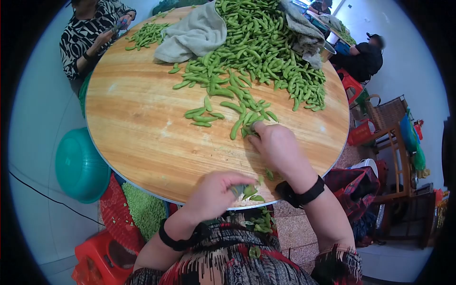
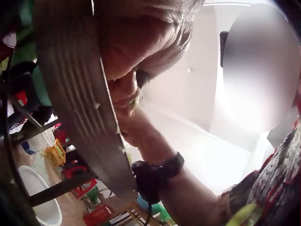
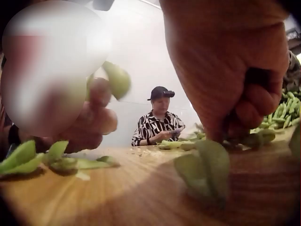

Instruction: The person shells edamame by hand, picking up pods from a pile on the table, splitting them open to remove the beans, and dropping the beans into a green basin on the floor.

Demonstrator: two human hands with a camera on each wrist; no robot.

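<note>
Near the table's front edge, my left hand has its thumb and fingers curled. It pinches a green soybean pod, seen as a blurred pod in the right wrist view. Split pod shells lie at the edge beside that hand. Farther forward, my right hand reaches down to the near end of a trail of soybean pods. Its curled fingertips pinch a pod on the table. In the left wrist view, the table's rim hides part of the scene.
A large heap of pods covers the back of the round wooden table, with a grey cloth over part of it. Shelled beans fill a container below left, near a teal basin and red stool. Another person sits across.
</note>
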